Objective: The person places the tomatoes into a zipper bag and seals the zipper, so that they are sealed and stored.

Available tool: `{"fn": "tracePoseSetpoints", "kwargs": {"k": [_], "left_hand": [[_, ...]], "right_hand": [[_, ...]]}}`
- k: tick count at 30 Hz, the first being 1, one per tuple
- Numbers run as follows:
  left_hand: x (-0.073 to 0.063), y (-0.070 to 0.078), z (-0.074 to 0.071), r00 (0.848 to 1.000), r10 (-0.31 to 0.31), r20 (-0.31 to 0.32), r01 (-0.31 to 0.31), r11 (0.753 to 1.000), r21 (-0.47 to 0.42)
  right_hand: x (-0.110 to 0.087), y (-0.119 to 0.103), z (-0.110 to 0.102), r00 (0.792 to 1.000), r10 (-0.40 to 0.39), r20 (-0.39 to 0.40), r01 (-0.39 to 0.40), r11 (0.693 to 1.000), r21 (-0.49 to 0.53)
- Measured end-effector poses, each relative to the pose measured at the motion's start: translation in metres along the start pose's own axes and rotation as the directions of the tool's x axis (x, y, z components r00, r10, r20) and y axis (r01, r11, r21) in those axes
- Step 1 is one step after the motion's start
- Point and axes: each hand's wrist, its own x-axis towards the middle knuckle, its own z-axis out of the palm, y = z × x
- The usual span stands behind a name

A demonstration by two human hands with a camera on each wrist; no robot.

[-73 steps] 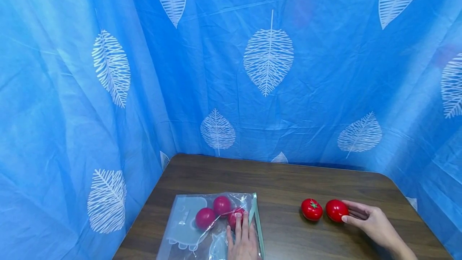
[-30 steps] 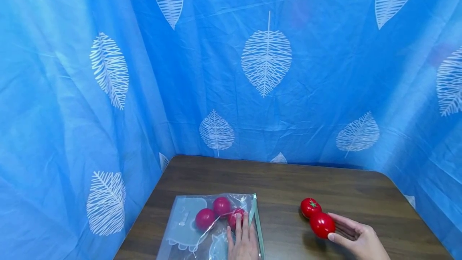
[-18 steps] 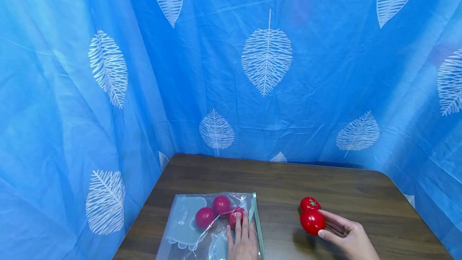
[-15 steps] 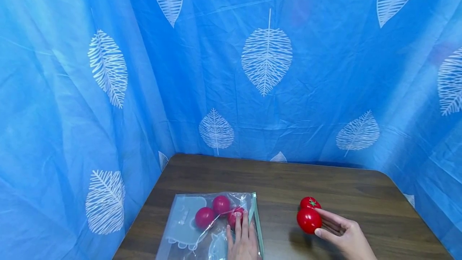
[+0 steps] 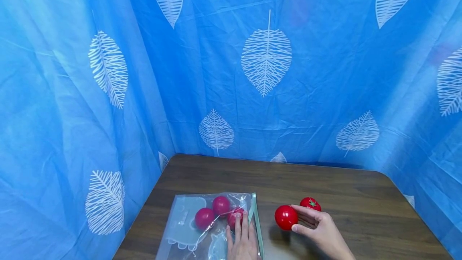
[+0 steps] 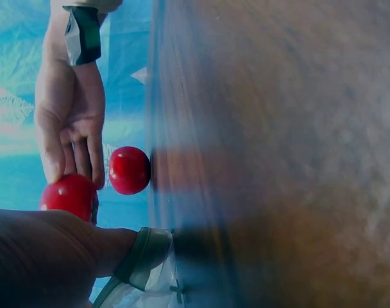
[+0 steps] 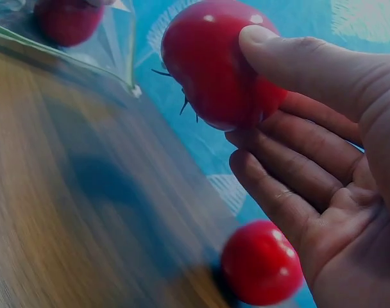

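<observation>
held tomato [image 5: 286, 217]: smooth red from the head view; right wrist view adds a spiky stem [image 7: 184, 102]. my right hand [image 5: 317, 228] pinches it between thumb and fingers, lifted over the surface [image 5: 350, 187], between its side edges. my left hand [image 5: 243, 244], fingers straight and holding nothing, rests on the clear bag [image 5: 185, 224] near the left edge, partly covering one of three red balls [image 5: 205, 218] inside. loose tomato [image 5: 309, 202] nearer the right edge, partly hidden by my right hand; left wrist view shows it whole. blue curtain [image 5: 306, 111] past the far edge.
</observation>
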Motion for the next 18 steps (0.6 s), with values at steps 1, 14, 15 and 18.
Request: {"fn": "tracePoseSetpoints", "kwargs": {"k": [1,14,15,18], "left_hand": [[0.0,0.0,-0.001,1.0,-0.003,0.01,0.003,1.0,-0.007],[0.009,0.0,-0.013,0.959,-0.041,0.282,0.078,0.99,-0.12],[0.009,0.0,-0.013,0.958,-0.042,0.282,0.08,0.989,-0.123],[0.012,0.0,-0.014,0.941,-0.055,0.334,0.102,0.987,-0.125]], "right_hand": [[0.002,0.0,0.003,1.0,-0.008,0.005,0.008,1.0,-0.002],[0.027,0.006,0.034,0.995,-0.032,0.093,0.029,0.999,0.036],[0.028,0.007,0.037,0.995,-0.033,0.099,0.028,0.999,0.043],[0.031,0.007,0.043,0.992,-0.042,0.118,0.035,0.998,0.056]]}}
